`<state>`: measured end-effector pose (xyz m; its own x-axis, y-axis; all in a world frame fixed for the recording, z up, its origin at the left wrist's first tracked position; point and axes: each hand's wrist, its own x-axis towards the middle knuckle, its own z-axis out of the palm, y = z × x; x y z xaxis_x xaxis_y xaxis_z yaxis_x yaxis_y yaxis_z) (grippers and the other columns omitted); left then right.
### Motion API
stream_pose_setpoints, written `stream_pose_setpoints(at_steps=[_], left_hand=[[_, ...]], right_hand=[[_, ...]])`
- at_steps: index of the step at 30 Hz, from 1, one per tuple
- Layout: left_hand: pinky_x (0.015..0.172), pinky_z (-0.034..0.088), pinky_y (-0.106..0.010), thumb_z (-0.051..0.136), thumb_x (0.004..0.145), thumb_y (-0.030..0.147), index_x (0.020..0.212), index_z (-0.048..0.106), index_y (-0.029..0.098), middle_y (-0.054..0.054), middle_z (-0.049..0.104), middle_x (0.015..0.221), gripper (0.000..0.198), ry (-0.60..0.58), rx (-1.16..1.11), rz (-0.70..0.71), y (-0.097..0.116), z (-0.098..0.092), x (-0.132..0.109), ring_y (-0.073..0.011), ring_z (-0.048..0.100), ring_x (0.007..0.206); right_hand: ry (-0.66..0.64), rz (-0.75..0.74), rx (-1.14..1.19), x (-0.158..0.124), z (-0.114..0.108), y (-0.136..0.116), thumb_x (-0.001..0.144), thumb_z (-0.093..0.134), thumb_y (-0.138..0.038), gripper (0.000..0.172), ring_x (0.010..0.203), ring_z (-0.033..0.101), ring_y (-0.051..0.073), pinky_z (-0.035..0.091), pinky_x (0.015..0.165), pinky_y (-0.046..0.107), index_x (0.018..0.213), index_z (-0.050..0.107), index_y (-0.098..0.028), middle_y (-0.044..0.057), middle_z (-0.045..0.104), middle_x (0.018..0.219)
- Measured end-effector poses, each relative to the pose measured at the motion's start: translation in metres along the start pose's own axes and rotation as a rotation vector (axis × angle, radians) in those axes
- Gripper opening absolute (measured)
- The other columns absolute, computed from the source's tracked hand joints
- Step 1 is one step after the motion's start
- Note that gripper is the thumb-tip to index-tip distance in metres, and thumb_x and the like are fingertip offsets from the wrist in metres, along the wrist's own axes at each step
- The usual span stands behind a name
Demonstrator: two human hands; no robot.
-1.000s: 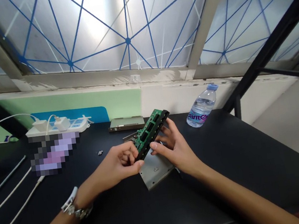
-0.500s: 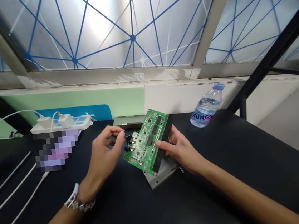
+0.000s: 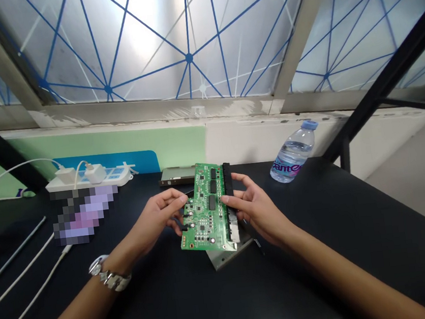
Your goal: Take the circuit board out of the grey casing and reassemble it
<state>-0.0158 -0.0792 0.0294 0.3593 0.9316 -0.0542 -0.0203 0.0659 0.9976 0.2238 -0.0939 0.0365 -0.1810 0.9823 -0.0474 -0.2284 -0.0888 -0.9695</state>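
Holding a green board (image 3: 203,212) up over the desk (image 3: 168,308), both hands at it, chip side facing the camera, long way roughly upright. A black strip (image 3: 227,178) runs down its right edge; the lower end shows pale and shiny.

Right hand (image 3: 260,210): closed on the board at that edge, thumb on the front face, fingers round the strip side, partly hidden behind it. Left hand (image 3: 157,217): at the opposite edge, fingers curled, thumb and forefinger close together right by the small connectors; can't tell whether they pinch the board or just rest there. Watch (image 3: 111,278) on left wrist.

Below the board, a grey metal plate (image 3: 220,260) on the desk, mostly covered, near corner sticking out. Behind, a metal tray (image 3: 176,175) by the wall (image 3: 180,142), partly hidden by the board.

Right side: bottle (image 3: 292,155), blue cap, clear liquid inside, on the desk near the wall, well apart from the hands. Left side: white power strip (image 3: 120,178) at the back with two plugs (image 3: 65,175) in it, a pixelated item (image 3: 85,220) in front, white cables and a thin rod (image 3: 32,232) farther left. Patterned window (image 3: 154,48) above.
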Motion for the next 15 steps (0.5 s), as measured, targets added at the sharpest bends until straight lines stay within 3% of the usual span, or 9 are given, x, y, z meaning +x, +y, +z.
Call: stream_pose_setpoints(at_steps=[5, 11, 15], left_hand=[[0.045, 0.051, -0.019, 0.07, 0.087, 0.045, 0.087, 0.058, 0.017, 0.004, 0.056, 0.065, 0.03, 0.004, -0.025, 0.042, 0.0, 0.0, 0.001, -0.0095, 0.056, 0.054], [0.042, 0.049, -0.018, 0.074, 0.086, 0.041, 0.088, 0.057, 0.018, 0.004, 0.059, 0.063, 0.029, -0.039, -0.118, 0.066, -0.001, -0.002, 0.001, -0.0107, 0.059, 0.053], [0.045, 0.047, -0.018, 0.078, 0.082, 0.039, 0.094, 0.058, 0.018, 0.004, 0.059, 0.071, 0.031, -0.072, -0.251, 0.03, -0.006, 0.002, -0.001, -0.0097, 0.058, 0.057]], right_hand=[[-0.007, 0.02, 0.015, 0.0, -0.003, -0.003, 0.066, 0.085, -0.022, 0.06, 0.076, 0.061, 0.016, 0.039, 0.054, 0.025, 0.114, 0.049, -0.024, 0.005, 0.071, 0.1], [-0.116, -0.023, -0.079, 0.0, -0.004, 0.004, 0.072, 0.081, -0.023, 0.074, 0.078, 0.06, 0.015, 0.044, 0.06, 0.029, 0.138, 0.046, -0.027, 0.007, 0.067, 0.116], [-0.214, -0.049, -0.05, -0.002, -0.002, 0.013, 0.081, 0.075, -0.026, 0.072, 0.093, 0.067, 0.02, 0.053, 0.083, 0.04, 0.145, 0.04, -0.03, 0.008, 0.064, 0.129]])
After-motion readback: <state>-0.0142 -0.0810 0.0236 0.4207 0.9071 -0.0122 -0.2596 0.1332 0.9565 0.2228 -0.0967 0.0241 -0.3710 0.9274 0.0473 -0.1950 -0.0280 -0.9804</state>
